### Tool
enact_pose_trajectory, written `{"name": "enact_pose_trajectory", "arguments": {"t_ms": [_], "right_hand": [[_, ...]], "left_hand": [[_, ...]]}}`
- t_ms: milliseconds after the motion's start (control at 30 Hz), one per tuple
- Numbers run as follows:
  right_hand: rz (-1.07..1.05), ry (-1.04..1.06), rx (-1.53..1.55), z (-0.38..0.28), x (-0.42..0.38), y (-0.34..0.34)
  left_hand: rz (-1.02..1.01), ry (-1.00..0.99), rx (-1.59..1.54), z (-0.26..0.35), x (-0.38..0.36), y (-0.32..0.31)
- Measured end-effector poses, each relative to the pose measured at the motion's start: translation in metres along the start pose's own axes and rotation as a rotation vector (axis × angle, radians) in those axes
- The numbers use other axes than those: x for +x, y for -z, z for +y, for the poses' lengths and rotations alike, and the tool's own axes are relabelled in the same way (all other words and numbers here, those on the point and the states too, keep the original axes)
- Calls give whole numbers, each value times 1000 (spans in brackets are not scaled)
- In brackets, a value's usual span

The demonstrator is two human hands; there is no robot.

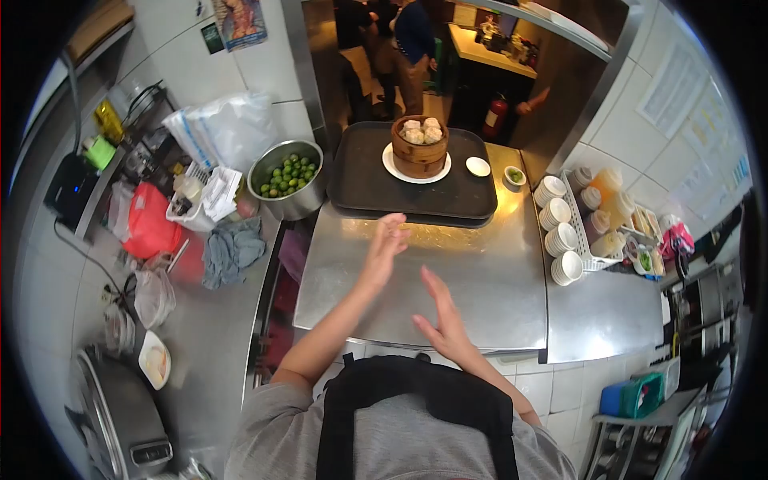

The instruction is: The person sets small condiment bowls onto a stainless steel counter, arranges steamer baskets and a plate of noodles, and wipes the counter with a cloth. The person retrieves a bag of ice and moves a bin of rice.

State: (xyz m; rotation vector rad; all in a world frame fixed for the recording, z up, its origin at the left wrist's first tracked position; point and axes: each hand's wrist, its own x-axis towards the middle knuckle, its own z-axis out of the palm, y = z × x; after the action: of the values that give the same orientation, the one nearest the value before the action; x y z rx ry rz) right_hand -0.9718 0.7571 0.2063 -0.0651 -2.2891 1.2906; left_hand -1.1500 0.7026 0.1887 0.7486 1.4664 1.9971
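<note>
Two hands out over the steel counter [500, 276], both empty! The left hand [387, 246] is just short of the tray's near edge, fingers loosely parted; the right hand [445, 322] hangs nearer the body, thumb wide of the fingers.

Up front, at the far end of the counter, there's the tray [360, 172], black and matt, long axis running left to right. A doubled near rim hints at a second one below, though it's hard to be sure from here. One white plate [392, 166] on it, and on that one steamer [420, 158]: round, brown, banded bamboo, standing upright, mouth to the ceiling. Four pale, pleated dumplings [414, 137] show at the top!

One white dish [478, 166] at the tray's right end, one cup [514, 178] with something green just off it. Four stacks of bowls [555, 214] line the right; one pot [292, 210] of limes [290, 176] sits left.
</note>
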Motion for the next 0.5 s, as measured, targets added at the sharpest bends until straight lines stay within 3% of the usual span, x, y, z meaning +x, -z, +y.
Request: {"name": "enact_pose_trajectory", "arguments": {"t_ms": [33,100,133,233,300,367,433,500], "right_hand": [[-21,10,9,-4,5,-10],[115,35,314,-10,12,-27],[180,77,281,-11,12,-29],[291,108,344,-4,28,-8],[240,95,283,7,39,9],[320,96,457,3,56,21],[407,97,625,-4,72,27],[446,91,715,-6,72,22]], "left_hand": [[20,-90,39,-9,-5,-17],[32,-232,92,-24,-21,-46],[24,-284,106,-26,-31,-57],[-28,-300,176,-11,-54,-79],[-104,-295,235,4,-73,-92],[-131,-292,273,11,-84,-93],[-290,-294,367,16,-93,-87],[-284,-312,409,16,-101,-82]]}}
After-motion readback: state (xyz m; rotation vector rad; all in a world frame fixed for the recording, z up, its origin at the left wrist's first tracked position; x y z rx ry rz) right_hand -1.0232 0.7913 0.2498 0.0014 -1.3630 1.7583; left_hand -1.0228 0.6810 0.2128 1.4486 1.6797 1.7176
